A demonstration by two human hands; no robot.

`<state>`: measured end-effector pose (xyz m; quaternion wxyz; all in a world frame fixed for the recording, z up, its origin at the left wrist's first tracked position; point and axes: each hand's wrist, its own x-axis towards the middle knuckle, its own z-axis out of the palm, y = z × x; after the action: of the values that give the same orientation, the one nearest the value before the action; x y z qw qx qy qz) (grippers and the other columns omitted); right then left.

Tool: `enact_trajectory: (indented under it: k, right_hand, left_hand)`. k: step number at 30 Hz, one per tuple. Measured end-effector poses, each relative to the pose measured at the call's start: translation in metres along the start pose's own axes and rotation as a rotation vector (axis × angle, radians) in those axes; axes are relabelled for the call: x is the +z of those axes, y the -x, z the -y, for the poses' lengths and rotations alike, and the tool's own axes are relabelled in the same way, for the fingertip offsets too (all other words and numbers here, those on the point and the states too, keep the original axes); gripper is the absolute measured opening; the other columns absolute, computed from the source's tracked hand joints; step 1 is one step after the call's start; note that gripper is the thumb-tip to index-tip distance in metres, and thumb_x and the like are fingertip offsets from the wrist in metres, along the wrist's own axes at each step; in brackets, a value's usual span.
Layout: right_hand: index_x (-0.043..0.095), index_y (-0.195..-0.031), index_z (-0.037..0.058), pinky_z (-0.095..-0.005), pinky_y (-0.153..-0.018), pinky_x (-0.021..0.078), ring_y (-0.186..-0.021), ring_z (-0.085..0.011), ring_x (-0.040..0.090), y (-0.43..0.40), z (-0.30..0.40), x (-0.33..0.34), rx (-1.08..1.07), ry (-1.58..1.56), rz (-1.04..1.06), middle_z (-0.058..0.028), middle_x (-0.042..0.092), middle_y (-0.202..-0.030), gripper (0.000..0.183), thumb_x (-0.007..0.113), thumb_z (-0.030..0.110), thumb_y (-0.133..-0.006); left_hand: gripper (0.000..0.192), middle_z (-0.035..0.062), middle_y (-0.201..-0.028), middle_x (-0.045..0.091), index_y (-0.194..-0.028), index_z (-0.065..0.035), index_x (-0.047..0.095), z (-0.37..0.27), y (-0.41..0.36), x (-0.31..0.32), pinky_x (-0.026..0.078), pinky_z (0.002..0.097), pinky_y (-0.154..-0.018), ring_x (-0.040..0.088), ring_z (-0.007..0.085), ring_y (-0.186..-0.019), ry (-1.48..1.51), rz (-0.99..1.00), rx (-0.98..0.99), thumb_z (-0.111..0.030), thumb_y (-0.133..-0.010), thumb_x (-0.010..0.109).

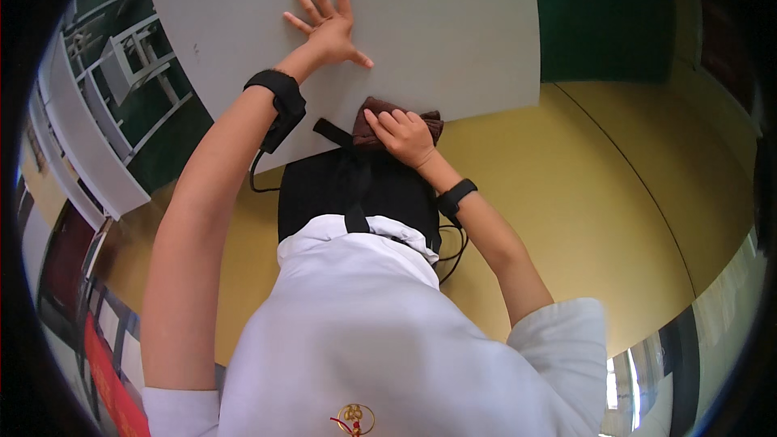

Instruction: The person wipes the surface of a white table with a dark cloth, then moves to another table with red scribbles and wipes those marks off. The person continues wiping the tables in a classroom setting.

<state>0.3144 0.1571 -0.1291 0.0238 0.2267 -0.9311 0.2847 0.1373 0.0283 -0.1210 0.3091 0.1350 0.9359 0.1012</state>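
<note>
My left hand (331, 30) lies on the white tabletop (455, 30) with its fingers spread and nothing in them. Under my right hand (405, 135) is a folded dark brown cloth (375, 110), at the near edge of the table. The fingers of that hand curl over the cloth, and its thumb is hidden. A black strap end (332, 132) sticks out onto the tabletop beside the cloth. Each wrist wears a black band, the left one (282, 103) with a bulky module and the right one (456, 197) slimmer.
Black cables run from near both wrist bands, one cable (452, 252) hanging by my right hip. White-framed furniture (136, 60) stands on the left over a green floor. The floor around me is yellow (576, 194), with a dark seam. A dark green area (601, 18) lies beyond the table's right edge.
</note>
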Motion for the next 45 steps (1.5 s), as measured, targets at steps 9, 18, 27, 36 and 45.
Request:
enact_trajectory:
  k: [9, 18, 27, 36, 45]
  right_hand:
    - [0.055, -0.100, 0.0113, -0.0324, -0.051, 0.0434, -0.065, -0.0223, 0.054, -0.004, -0.092, -0.020, 0.342, 0.286, -0.299, -0.0052, 0.053, -0.079, 0.035, 0.054, 0.005, -0.065]
    - [0.056, -0.102, 0.0113, -0.0351, -0.056, 0.0445, -0.069, -0.0273, 0.055, -0.001, -0.079, -0.067, 0.626, 0.220, -0.437, -0.0081, 0.054, -0.081, 0.041, 0.057, 0.003, -0.062]
    - [0.055, -0.103, 0.0116, -0.0291, -0.046, 0.0404, -0.058, -0.0181, 0.050, -0.001, -0.025, 0.003, 0.186, 0.052, -0.116, -0.0023, 0.050, -0.072, 0.035, 0.051, 0.009, -0.068]
    - [0.060, -0.088, 0.0104, -0.0399, -0.065, 0.0441, -0.079, -0.0328, 0.055, -0.044, -0.189, -0.144, 1.203, 0.152, -0.350, -0.0109, 0.059, -0.086, 0.023, 0.057, 0.019, -0.067]
    - [0.048, -0.106, 0.0020, -0.0290, -0.082, 0.0384, -0.094, -0.0149, 0.049, -0.034, -0.036, -0.150, 0.977, -1.253, -0.659, -0.0036, 0.052, -0.101, 0.035, 0.061, 0.017, -0.077]
  left_hand:
    - [0.142, 0.0305, -0.121, -0.034, -0.128, -0.0205, -0.022, 0.006, -0.002, 0.004, -0.009, 0.0691, -0.080, -0.033, 0.0515, -0.107, 0.011, -0.019, 0.036, -0.042, -0.034, 0.082]
    - [0.144, 0.0311, -0.121, -0.034, -0.127, -0.0202, -0.022, 0.006, -0.004, 0.005, -0.010, 0.0689, -0.080, -0.034, 0.0508, -0.108, 0.013, -0.011, 0.008, -0.043, -0.031, 0.083]
    - [0.138, 0.0338, -0.122, -0.030, -0.128, -0.0129, -0.020, -0.002, -0.002, 0.001, -0.009, 0.0693, -0.079, -0.031, 0.0524, -0.108, 0.000, 0.031, -0.013, -0.038, -0.038, 0.082]
    - [0.140, 0.0319, -0.123, -0.030, -0.128, -0.0131, -0.021, -0.023, -0.004, -0.026, -0.008, 0.0686, -0.081, -0.031, 0.0506, -0.110, 0.018, 0.056, -0.022, -0.038, -0.036, 0.082]
    - [0.097, 0.0241, -0.132, 0.006, -0.131, -0.0092, 0.015, -0.022, 0.038, -0.026, 0.008, 0.0586, -0.092, 0.001, 0.0384, -0.123, 0.137, -0.103, 0.131, -0.057, -0.060, 0.061]
